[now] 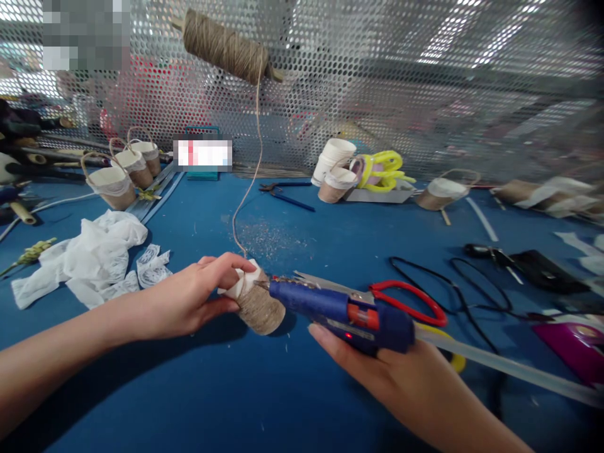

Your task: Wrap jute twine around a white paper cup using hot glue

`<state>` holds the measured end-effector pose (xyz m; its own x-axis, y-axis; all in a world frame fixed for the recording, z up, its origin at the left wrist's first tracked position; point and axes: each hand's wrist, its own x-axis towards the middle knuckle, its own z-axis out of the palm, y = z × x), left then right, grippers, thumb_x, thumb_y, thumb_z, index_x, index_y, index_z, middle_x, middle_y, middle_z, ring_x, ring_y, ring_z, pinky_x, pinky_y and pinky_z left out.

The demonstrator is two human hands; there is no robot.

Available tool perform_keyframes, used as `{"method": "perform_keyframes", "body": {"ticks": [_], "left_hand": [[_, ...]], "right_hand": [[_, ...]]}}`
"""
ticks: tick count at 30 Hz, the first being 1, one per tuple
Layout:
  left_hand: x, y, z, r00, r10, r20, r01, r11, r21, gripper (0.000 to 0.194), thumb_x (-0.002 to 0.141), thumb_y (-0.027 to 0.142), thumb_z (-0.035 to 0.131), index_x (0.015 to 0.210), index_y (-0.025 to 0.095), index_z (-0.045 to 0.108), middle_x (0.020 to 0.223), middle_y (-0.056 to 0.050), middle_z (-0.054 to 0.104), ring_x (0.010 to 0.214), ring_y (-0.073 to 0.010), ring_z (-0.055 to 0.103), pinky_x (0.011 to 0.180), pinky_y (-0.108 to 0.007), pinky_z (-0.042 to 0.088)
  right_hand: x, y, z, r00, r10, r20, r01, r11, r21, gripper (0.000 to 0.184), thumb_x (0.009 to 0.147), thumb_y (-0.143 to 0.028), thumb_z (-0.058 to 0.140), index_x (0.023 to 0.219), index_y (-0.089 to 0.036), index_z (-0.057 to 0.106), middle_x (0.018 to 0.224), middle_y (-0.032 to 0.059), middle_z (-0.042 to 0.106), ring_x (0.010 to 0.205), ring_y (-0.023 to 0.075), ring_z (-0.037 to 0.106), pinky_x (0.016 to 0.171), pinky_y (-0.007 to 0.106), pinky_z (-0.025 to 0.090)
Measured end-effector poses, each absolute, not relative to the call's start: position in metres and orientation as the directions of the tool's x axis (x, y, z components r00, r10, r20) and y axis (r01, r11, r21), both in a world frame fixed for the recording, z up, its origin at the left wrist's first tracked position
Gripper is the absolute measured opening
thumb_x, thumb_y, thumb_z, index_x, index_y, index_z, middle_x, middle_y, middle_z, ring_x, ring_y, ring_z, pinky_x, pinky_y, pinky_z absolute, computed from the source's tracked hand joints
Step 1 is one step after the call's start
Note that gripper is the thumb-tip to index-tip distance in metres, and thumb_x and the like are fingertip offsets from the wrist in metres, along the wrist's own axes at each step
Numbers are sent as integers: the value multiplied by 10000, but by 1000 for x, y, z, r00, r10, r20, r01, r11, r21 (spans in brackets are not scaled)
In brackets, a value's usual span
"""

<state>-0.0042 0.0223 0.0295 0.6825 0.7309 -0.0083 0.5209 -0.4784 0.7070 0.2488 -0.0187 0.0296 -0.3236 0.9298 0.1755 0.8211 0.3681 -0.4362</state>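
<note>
My left hand is closed around the white end of a small cup lying on its side, its lower part wrapped in brown twine. A strand of twine runs from the cup up to a twine spool hanging on the mesh wall. My right hand grips a blue glue gun, whose nozzle touches the cup at the edge of the wrapping. A clear glue stick sticks out behind the gun.
Red-handled scissors lie just behind the gun. White lace cloth is at left, finished little baskets at back left. Paper cups, pliers, black cables and a purple object lie right. Perforated mesh wall behind.
</note>
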Motion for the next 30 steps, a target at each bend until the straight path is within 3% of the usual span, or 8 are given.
{"method": "perform_keyframes", "body": {"ticks": [5,10,17,19,23,30], "left_hand": [[-5,22,30,698,716,21,513,-520,683,183,847,128,432,1026,156,455,1252,-137,482,1051,-217,538,878,-380,445],[-5,22,33,685,728,-23,541,-487,685,300,841,105,438,1131,155,381,1108,-113,591,1023,-203,561,859,-353,456],[-6,22,31,696,718,24,520,-527,672,226,840,118,442,1061,163,428,1191,-125,547,1026,-200,570,837,-330,466],[-5,22,31,691,723,3,527,-507,683,298,839,116,445,1128,157,382,1114,-121,596,1017,-199,577,822,-323,471],[-4,22,32,685,727,-45,545,-471,694,343,839,106,432,1167,146,339,1019,-109,643,1003,-202,590,800,-318,478],[-4,23,34,694,719,-32,533,-483,695,345,838,104,431,1167,164,347,1107,-125,625,986,-200,606,799,-326,476]], "right_hand": [[247,-16,33,-321,929,183,808,370,-459,272,770,-416,513,869,-211,662,812,57,706,779,235,663,700,359,550],[247,-11,30,-311,929,200,771,370,-518,234,780,-422,503,832,-257,660,657,6,681,717,218,665,645,314,553],[242,-14,38,-321,932,169,707,355,-612,243,777,-387,527,919,-225,641,814,27,704,797,203,665,732,297,547],[243,-13,38,-326,931,163,702,353,-618,181,783,-389,521,780,-251,639,676,-3,678,701,186,661,659,276,555],[247,-10,33,-311,944,110,722,310,-618,313,785,-395,523,516,-238,491,439,-50,520,446,127,558,461,230,506],[246,-15,32,-316,938,143,715,334,-615,218,781,-400,529,616,-269,585,432,-47,542,448,146,587,488,242,529]]}}
